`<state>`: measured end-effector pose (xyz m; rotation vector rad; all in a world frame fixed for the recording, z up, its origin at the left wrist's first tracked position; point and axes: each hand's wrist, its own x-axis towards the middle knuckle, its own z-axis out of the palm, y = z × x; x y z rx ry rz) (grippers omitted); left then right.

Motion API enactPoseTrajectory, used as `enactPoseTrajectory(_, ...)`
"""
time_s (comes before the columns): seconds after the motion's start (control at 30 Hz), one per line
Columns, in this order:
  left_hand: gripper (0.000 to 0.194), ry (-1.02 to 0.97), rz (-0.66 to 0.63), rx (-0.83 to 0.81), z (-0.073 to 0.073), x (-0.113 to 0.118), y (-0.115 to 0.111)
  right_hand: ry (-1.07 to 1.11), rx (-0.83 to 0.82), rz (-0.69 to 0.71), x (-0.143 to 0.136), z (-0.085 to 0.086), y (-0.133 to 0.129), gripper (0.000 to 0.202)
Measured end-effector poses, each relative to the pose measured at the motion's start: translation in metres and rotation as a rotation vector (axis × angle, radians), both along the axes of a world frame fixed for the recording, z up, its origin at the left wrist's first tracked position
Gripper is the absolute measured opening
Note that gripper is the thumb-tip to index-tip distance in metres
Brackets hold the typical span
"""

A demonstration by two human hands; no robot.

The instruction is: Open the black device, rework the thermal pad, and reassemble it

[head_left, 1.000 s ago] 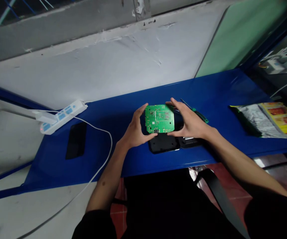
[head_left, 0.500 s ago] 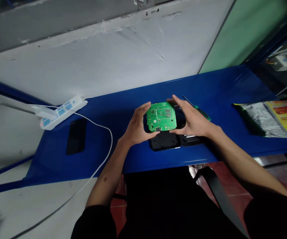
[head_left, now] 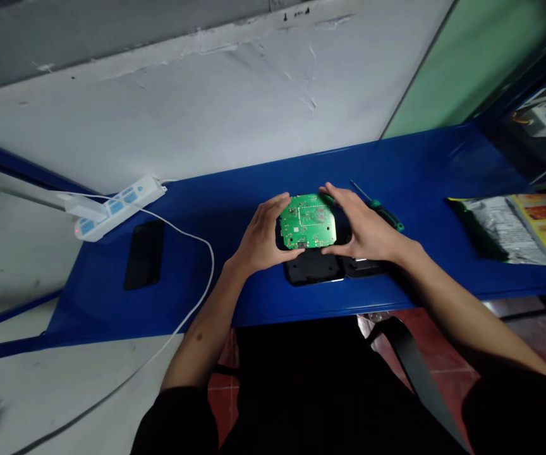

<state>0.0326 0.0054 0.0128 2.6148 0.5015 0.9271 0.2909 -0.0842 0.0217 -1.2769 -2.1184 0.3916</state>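
A green circuit board [head_left: 309,221] is held up by its edges between my two hands, its flat face toward me. My left hand [head_left: 264,235] grips the left side, thumb at the lower edge and fingers at the upper corner. On the other side my right hand [head_left: 365,224] pinches the board in the same way. Under and in front of the board lies an open black plastic casing [head_left: 315,268]. Its other black part [head_left: 365,266] sits to the right, partly hidden by my right hand. Behind that hand rests a screwdriver [head_left: 387,215] with a green and black handle.
The blue table [head_left: 419,170] runs along a white wall. On its left are a white power strip [head_left: 119,208] with a plugged-in charger, a white cable [head_left: 197,239] and a black phone [head_left: 144,254]. A silver and yellow food packet [head_left: 524,227] lies at the right.
The board has tipped slightly in my hands, and its face catches the light differently. Both hands keep their hold at nearly the same place. The camera view has shifted a little.
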Motion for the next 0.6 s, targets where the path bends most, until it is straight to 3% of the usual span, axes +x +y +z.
enactPoseTrajectory(0.6, 0.107, 0.003, -0.002, 0.010, 0.0025, 0.0005, -0.0007, 0.028, 0.034, -0.033, 0.0012, -0.0020, 0.0008, 0.127)
